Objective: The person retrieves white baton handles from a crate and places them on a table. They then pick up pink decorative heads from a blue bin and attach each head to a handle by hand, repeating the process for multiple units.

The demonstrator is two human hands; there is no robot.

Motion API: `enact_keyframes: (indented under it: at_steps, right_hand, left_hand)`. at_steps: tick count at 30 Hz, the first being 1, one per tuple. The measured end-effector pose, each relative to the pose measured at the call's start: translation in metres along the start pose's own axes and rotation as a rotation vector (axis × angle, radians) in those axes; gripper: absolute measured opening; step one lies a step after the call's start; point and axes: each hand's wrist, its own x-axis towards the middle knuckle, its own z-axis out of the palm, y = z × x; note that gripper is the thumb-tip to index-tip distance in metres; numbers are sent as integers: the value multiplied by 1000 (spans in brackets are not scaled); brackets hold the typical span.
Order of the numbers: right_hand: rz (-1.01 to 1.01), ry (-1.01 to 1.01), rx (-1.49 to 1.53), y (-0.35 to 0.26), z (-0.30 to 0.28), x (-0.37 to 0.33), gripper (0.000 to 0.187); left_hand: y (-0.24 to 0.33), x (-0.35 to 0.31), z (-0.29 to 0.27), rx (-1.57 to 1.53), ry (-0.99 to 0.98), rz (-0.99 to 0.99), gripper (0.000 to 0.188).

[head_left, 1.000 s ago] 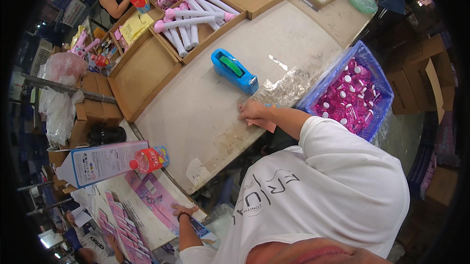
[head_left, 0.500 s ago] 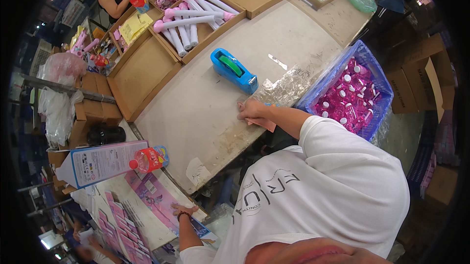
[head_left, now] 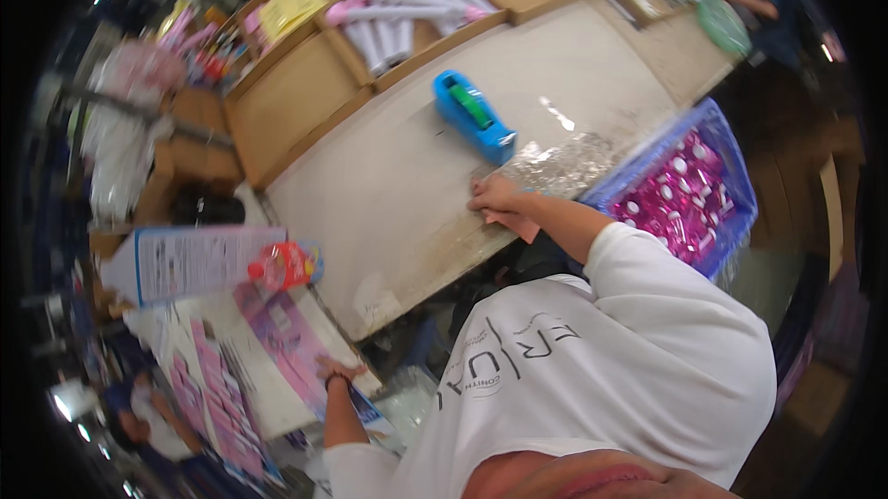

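My right hand [head_left: 499, 196] is closed at the front edge of the worktable [head_left: 379, 166], around a small salmon-pink piece [head_left: 515, 225] that hangs below the fingers; cloth or paper, I cannot tell. Just beyond it stands a blue tape dispenser [head_left: 499, 140] with a green core. Lower left, my left hand [head_left: 339, 369] lies with fingers apart on a pink and purple printed card sheet [head_left: 282, 332]. Close by stand a red-labelled bottle [head_left: 285, 266] and a white printed carton [head_left: 199, 263] with blue edges. Motion blurs the picture somewhat.
A blue crate [head_left: 740, 212] of magenta bottles with white caps adjoins the table at right. Along the far side, cardboard trays [head_left: 301, 106] hold pink and white wands [head_left: 407, 9]. Other people work at the far left, far right and lower left.
The view has shifted, so the table and dispenser sit further right. My right hand keeps its hold at the table edge; my left hand stays on the card sheet.
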Motion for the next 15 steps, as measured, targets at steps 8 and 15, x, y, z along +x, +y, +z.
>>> enact_keyframes:
  at_steps: [8, 15]
  right_hand:
    - [98, 95, 36, 2, 11, 15, 27]
    - [351, -5, 332, -22, 10, 6, 24]
  left_hand:
    - [-6, 23, 18, 180, 49, -107, 148]
    - [20, -37, -10, 46, 36, -197, 144]
